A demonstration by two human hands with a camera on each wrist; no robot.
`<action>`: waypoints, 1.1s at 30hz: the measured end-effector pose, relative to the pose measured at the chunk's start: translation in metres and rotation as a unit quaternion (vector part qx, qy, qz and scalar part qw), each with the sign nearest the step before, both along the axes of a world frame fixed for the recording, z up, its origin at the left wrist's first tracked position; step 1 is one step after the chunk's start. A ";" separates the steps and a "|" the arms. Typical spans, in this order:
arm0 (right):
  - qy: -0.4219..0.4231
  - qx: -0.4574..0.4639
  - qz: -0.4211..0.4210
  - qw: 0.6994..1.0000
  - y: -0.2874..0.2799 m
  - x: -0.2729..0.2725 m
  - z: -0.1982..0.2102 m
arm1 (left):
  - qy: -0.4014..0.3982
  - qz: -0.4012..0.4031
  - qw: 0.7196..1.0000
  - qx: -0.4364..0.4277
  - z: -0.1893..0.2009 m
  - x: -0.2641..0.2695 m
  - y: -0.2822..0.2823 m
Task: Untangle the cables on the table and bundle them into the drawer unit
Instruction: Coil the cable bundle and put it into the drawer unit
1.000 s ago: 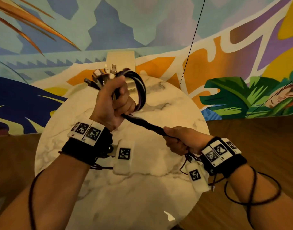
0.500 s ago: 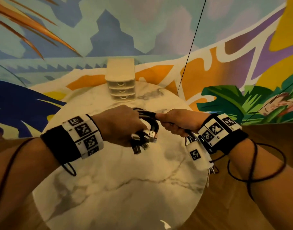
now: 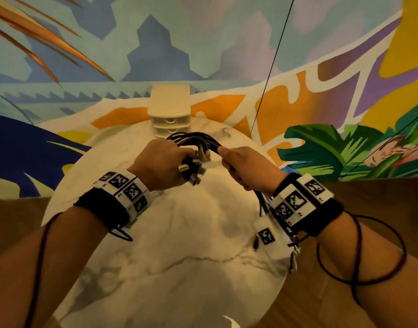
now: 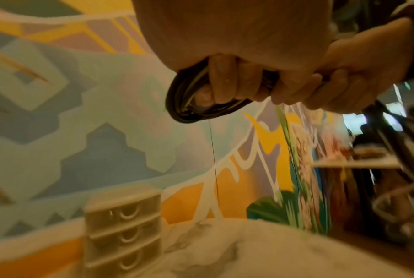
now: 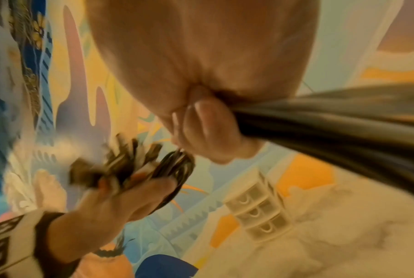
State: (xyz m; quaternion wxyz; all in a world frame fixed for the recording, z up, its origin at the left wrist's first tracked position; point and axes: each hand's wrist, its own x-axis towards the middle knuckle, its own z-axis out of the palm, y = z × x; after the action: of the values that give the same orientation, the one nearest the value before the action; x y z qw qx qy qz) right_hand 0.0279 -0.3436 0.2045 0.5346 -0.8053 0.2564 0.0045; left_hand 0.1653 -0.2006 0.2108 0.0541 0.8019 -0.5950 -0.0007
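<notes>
A bundle of black cables point(image 3: 193, 139) arches in the air between both hands above the round marble table point(image 3: 179, 268). My left hand point(image 3: 165, 164) grips the looped end, with metal plugs point(image 3: 193, 169) sticking out under its fingers. My right hand point(image 3: 243, 166) holds the remaining length, which trails down past that wrist. In the left wrist view the cable loop point(image 4: 184, 105) curls around the left fingers point(image 4: 224, 82). The right wrist view shows the cables point(image 5: 331, 120) running out of the right fist. The white drawer unit point(image 3: 170, 112) stands at the table's far edge, its three drawers closed.
A painted mural wall point(image 3: 203, 43) rises right behind the table. Wooden floor point(image 3: 381, 233) lies on both sides. Thin black sensor wires point(image 3: 359, 252) loop around my right forearm, and a white tagged box point(image 3: 269, 235) hangs under the right wrist.
My left hand came down from its raised position, then both hands moved forward toward the drawer unit and drew closer together. The cable span between them shortened into an arch.
</notes>
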 end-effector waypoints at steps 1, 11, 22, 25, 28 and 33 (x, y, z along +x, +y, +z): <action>-0.026 -0.044 -0.011 0.999 0.002 0.006 0.004 | 0.013 0.015 0.997 -0.070 0.001 -0.002 -0.006; -0.127 -0.015 0.017 0.992 0.024 0.016 0.016 | 0.158 0.165 0.939 -0.259 -0.009 -0.016 -0.023; -0.083 -0.182 0.032 0.979 0.024 0.014 0.023 | 0.503 0.131 0.832 -0.193 -0.004 -0.018 -0.018; -0.080 -0.187 0.029 0.979 0.029 0.015 0.022 | 0.578 0.139 0.764 -0.251 -0.007 -0.020 -0.020; -0.084 -0.207 0.026 0.974 0.047 0.018 0.009 | 0.647 0.177 0.667 -0.323 -0.009 -0.024 -0.030; -0.084 -0.252 -0.001 0.964 0.047 0.023 -0.004 | 0.638 0.171 0.689 -0.298 -0.005 -0.030 -0.037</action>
State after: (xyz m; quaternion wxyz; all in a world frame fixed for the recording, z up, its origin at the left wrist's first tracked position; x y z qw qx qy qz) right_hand 0.0514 -0.2961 0.2009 0.3336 -0.9114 0.2039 -0.1281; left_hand 0.1351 -0.2379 0.2061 0.6560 0.6378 -0.2381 -0.3259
